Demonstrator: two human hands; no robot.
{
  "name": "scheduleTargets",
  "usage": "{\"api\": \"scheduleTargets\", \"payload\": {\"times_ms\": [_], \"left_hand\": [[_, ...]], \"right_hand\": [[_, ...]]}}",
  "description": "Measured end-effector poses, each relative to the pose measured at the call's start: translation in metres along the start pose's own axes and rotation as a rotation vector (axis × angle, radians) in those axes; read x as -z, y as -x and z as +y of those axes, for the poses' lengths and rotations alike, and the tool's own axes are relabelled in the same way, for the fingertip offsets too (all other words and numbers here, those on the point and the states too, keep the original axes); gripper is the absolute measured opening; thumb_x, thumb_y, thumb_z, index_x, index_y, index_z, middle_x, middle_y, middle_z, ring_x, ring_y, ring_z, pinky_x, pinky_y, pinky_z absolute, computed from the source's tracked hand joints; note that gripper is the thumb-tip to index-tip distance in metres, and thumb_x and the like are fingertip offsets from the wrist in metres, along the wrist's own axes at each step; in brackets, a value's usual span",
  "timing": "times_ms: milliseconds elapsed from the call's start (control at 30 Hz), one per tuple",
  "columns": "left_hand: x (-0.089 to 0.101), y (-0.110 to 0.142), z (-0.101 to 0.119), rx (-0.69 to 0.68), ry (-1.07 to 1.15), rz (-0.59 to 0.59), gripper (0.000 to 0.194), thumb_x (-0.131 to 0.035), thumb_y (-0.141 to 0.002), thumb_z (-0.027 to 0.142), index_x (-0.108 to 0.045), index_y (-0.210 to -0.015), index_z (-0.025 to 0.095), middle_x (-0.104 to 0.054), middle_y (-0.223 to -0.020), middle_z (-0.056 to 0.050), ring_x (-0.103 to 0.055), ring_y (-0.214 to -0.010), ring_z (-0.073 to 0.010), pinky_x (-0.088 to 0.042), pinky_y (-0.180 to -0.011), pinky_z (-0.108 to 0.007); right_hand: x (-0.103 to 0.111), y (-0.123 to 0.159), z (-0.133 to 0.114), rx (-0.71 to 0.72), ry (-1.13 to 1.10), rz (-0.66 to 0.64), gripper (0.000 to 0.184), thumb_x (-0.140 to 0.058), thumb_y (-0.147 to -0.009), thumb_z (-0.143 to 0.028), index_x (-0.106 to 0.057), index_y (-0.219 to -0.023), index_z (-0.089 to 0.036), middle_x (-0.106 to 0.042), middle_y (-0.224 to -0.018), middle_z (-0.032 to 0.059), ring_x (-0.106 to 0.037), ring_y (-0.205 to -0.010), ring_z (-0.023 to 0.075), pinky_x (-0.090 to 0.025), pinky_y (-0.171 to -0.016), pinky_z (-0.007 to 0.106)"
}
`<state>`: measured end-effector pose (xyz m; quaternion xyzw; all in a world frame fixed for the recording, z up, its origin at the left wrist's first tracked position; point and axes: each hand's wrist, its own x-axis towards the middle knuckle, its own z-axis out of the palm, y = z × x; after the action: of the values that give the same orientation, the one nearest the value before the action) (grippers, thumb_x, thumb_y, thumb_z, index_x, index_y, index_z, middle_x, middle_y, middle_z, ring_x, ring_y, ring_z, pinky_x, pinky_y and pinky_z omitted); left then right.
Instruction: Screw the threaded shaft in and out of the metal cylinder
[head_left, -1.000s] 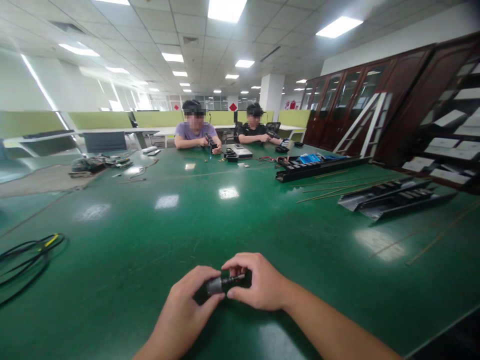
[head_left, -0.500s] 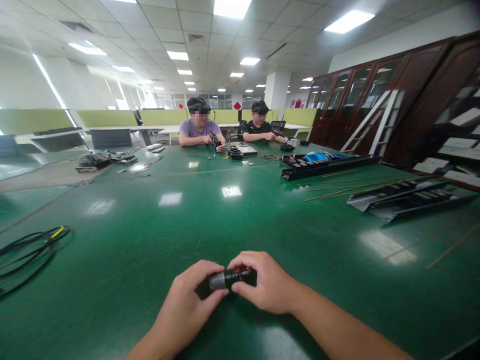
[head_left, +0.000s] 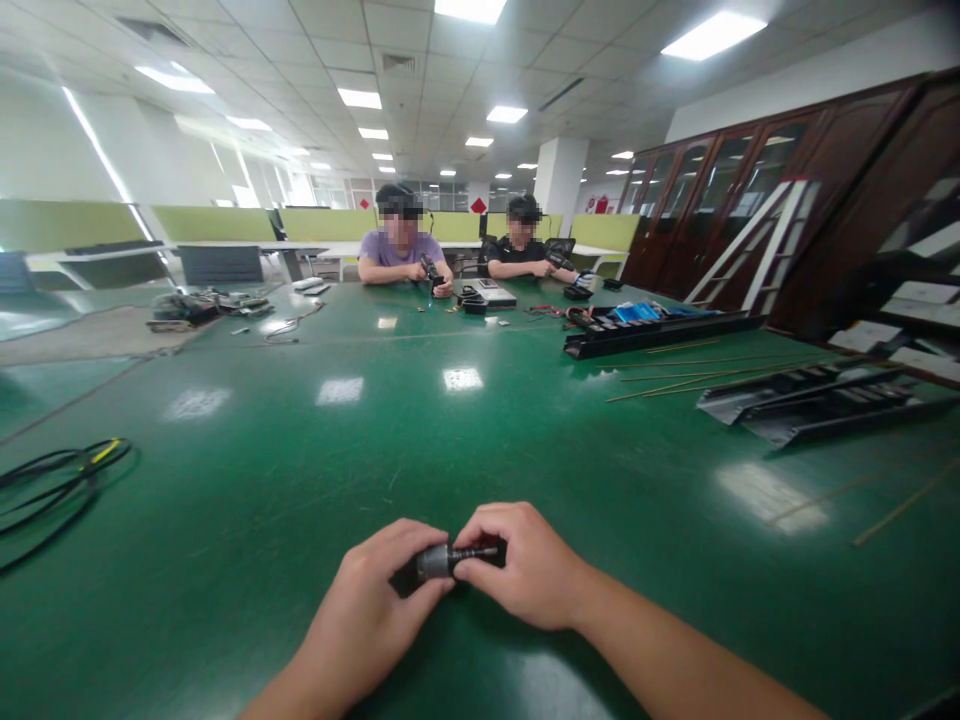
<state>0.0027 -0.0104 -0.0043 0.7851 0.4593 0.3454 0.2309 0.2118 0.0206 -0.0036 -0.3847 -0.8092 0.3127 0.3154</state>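
Low in the middle of the head view, a small grey and black cylindrical part with a thin shaft (head_left: 434, 563) is held level just above or on the green tabletop; I cannot tell which. My left hand (head_left: 379, 590) grips its grey body between thumb and fingers. From the other side, my right hand (head_left: 525, 570) pinches around the dark section where the thin shaft begins. That shaft points right, into the hollow of my right hand. The fingertips partly hide the joint between body and shaft.
A black cable coil (head_left: 64, 485) lies on the green table (head_left: 300, 480) at left. Black metal channels (head_left: 810, 400) and thin rods (head_left: 675, 385) lie at right. Across the table sit two people (head_left: 401, 245), each holding a dark power tool. A stepladder (head_left: 772, 245) leans by the cabinets.
My right fingertips have shifted slightly left, closer against the cylinder's body, and more of the thin shaft shows. The left hand keeps its grip. The view has turned a little.
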Motion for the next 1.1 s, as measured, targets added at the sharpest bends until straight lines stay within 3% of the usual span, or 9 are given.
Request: {"api": "scheduleTargets", "payload": {"times_ms": [467,1100], "left_hand": [[0.0002,0.0027,0.0014,-0.037,-0.003,-0.01,0.022,-0.069,-0.083,0.015,-0.068,-0.102,0.027,-0.069,-0.096,0.0,-0.065,-0.088,-0.0165,-0.051,-0.079,-0.025],[0.0011,0.0048,-0.0032,-0.055,-0.006,0.016,0.026,-0.071,-0.082,0.014,-0.067,-0.104,0.028,-0.068,-0.096,0.003,-0.065,-0.088,-0.014,-0.05,-0.08,-0.024]], "right_hand": [[-0.0019,0.002,0.0031,0.013,0.022,-0.011,0.014,-0.077,-0.069,-0.019,-0.071,-0.082,-0.02,-0.067,-0.074,-0.0013,-0.06,-0.069,0.0142,-0.041,-0.063,0.024],[-0.0029,0.0028,0.0036,-0.005,0.008,0.005,0.01,-0.075,-0.07,-0.019,-0.072,-0.08,-0.02,-0.067,-0.073,-0.0019,-0.06,-0.068,0.0134,-0.041,-0.063,0.023]]}}
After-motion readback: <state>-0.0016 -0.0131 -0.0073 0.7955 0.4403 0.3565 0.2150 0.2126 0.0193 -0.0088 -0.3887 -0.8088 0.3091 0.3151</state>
